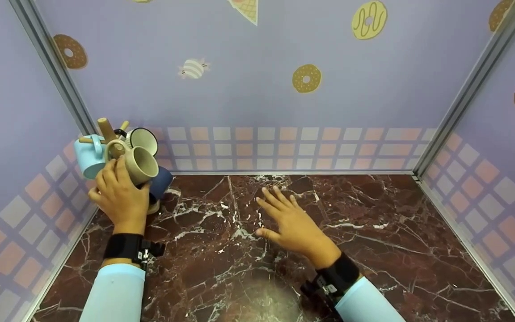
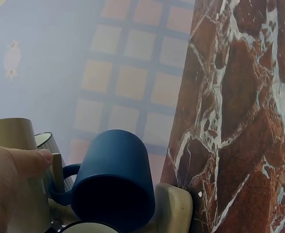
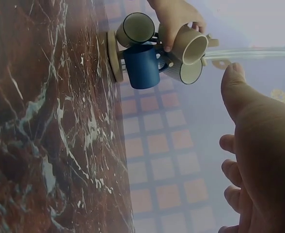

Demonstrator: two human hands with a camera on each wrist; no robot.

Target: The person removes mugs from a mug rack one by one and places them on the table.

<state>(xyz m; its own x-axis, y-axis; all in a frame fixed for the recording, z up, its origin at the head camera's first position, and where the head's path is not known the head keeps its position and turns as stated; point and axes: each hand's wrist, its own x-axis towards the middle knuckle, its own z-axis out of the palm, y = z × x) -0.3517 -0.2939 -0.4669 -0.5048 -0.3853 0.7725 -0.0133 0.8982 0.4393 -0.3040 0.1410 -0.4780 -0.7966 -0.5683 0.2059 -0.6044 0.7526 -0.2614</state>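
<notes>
A wooden mug tree [image 1: 106, 129] stands in the back left corner, its pale base [image 2: 175, 208] on the tabletop. My left hand [image 1: 121, 190] holds a beige mug [image 1: 133, 164] near the top of the tree, its handle beside a peg; whether the peg passes through it, I cannot tell. Around it hang a light blue mug [image 1: 88, 157], a white mug with a black rim [image 1: 145, 140] and a navy blue mug [image 1: 162, 180]. Low on the tree, another dark-rimmed mug [image 3: 137, 28] shows in the right wrist view. My right hand [image 1: 291, 223] hovers over the table with fingers spread, touching nothing.
The dark red marble-patterned tabletop [image 1: 230, 268] is bounded by purple walls. The back wall [image 1: 248, 103] carries doughnut and sweet pictures above a tile pattern. The left wall [image 1: 20, 179] stands close beside the mug tree.
</notes>
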